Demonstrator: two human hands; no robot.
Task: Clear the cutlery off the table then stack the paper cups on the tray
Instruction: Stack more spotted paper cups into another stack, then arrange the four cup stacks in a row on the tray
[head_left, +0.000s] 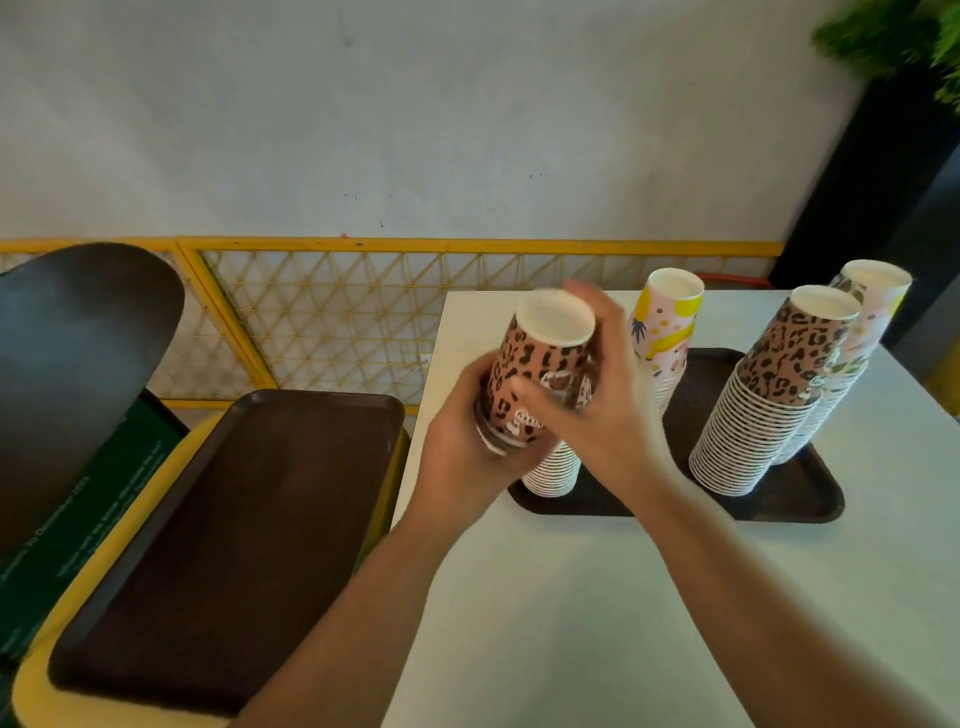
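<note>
Two hands held a short stack of upside-down leopard cups (540, 374) above the dark tray (795, 499) on the white table (623, 597). The left hand (467, 447) gripped its lower rims; the right hand (597, 395) wrapped around its side. On the tray stood four tall cup stacks, one (553, 470) directly beneath the held cups.

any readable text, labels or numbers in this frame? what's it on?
Green panel at the left edge, beside the empty brown tray: lines of white print, too small and blurred to read.
Leopard-print cups held in both hands: white marks, blurred, not readable.
Stacked cups on the table's tray: patterns only, no text visible.
</note>
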